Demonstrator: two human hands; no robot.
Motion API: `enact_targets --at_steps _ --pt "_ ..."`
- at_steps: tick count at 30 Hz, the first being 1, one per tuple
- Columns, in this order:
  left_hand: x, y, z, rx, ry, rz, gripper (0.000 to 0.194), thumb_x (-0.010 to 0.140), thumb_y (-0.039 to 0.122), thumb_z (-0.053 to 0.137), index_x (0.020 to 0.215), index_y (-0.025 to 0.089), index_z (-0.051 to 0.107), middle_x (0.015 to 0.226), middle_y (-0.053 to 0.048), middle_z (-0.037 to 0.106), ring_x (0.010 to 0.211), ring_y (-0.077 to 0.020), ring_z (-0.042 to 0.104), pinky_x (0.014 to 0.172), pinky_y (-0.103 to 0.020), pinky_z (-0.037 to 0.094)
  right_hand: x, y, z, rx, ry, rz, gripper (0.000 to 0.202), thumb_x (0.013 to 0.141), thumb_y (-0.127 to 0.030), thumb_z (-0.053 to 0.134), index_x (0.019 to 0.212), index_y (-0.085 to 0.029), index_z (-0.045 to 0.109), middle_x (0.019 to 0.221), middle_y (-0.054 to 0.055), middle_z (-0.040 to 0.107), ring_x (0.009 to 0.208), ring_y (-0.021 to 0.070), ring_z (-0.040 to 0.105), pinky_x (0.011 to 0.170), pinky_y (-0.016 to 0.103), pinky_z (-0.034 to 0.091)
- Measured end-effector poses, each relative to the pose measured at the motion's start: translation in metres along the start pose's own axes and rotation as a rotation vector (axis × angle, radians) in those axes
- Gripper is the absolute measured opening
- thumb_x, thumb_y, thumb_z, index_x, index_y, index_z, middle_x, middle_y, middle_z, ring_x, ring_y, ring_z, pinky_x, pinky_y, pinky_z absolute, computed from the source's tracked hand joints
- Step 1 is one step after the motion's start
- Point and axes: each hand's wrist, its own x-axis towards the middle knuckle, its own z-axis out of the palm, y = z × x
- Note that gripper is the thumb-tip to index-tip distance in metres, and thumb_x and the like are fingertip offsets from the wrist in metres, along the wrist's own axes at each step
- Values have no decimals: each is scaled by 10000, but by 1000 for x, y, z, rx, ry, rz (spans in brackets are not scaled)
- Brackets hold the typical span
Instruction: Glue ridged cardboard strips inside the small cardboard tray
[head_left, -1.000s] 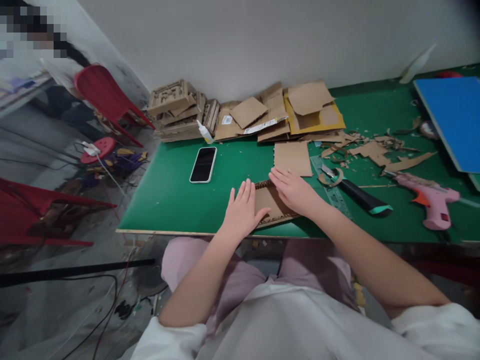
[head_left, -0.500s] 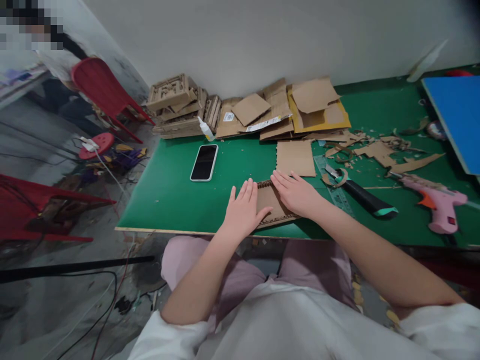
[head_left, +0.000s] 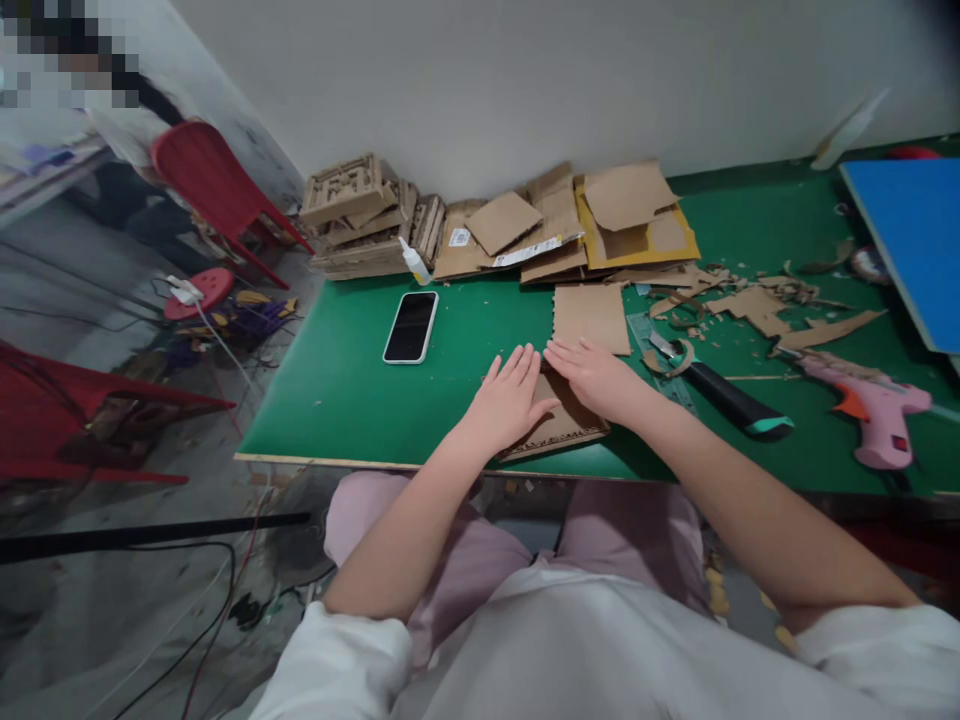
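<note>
A piece of cardboard (head_left: 564, 418) with a corrugated strip along its near edge lies at the front of the green table. Flat on its left side rests my left hand (head_left: 514, 395), fingers stretched forward and thumb out to the right. My right hand (head_left: 592, 378) lies over its far right part, with the fingers extended and pointing left. The fingertips of both hands come close together near the far edge, which they mostly cover. Just beyond my right hand is a square cardboard sheet (head_left: 591, 315) with a ragged left edge.
A phone (head_left: 411, 328) and a glue bottle (head_left: 414, 262) lie left, by stacked cardboard pieces (head_left: 352, 215). To the right are a ruler (head_left: 651, 350), a box cutter (head_left: 731, 398), cardboard scraps (head_left: 757, 305), a pink glue gun (head_left: 885, 405) and a blue board (head_left: 915, 235).
My left hand has slid right and forward over the cardboard, closer to my right hand. More of the near-left corner now shows. My right hand has barely moved.
</note>
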Motion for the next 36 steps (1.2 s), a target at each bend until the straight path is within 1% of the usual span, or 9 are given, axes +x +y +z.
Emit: enact_targets --at_steps 5,10,16,19,22,25,29,32,36 --pt "1 0 9 13 -12 -8 757 881 566 247 1388 5 207 1473 -173 182 1373 -254 143 1111 -440 157 -7 -6 -1 -83 -66 27 477 851 -88 294 1315 -43 395 1381 150 382 1264 241 390 1017 505 318" --pt "0 0 12 22 -13 -11 781 871 592 224 1394 12 192 1475 -162 183 1373 -241 151 1116 -424 154 -7 -5 -5 -73 -89 54 487 846 -91 309 1326 -67 385 1389 129 370 1285 239 359 1018 535 304" --pt "-1 0 15 17 11 -8 763 876 579 234 1395 22 196 1475 -162 186 1373 -241 152 1115 -430 154 -11 1 -2 56 51 134 477 832 -60 303 1286 -70 450 1347 95 443 1253 201 410 1021 423 373" --pt "0 -2 17 -16 32 0 732 883 554 258 1394 32 206 1473 -158 197 1373 -239 155 1117 -434 149 -11 2 3 123 90 131 450 822 -59 324 1227 -78 519 1294 89 504 1209 202 465 1015 420 393" --pt "-1 -6 18 -109 59 3 661 904 497 269 1393 56 218 1466 -147 231 1371 -224 165 1120 -426 154 -10 3 7 168 121 120 432 811 -61 341 1183 -83 560 1262 94 533 1177 207 498 1004 421 411" --pt "-9 -13 17 -240 139 -39 589 923 435 266 1403 101 198 1464 -127 253 1373 -199 160 1121 -414 169 -9 3 8 216 163 115 426 803 -59 356 1171 -69 569 1246 114 543 1159 186 514 997 357 428" --pt "-28 -22 10 -314 236 -126 540 935 399 255 1406 143 198 1467 -104 253 1376 -179 145 1124 -415 160 -11 1 5 198 208 122 410 824 -90 361 1178 -114 568 1271 98 524 1165 192 509 1011 426 403" --pt "-34 -24 6 -267 156 -103 542 935 419 240 1393 129 244 1469 -105 248 1375 -181 147 1125 -403 164 -12 -1 4 163 217 120 410 822 -82 356 1163 -132 577 1271 85 527 1164 198 511 1017 476 378" --pt "-29 -17 7 -148 -3 -39 650 903 510 265 1388 77 250 1474 -146 197 1374 -235 137 1115 -436 178 -11 0 5 165 201 105 390 807 -77 374 1116 -84 610 1239 109 553 1133 212 535 994 409 423"
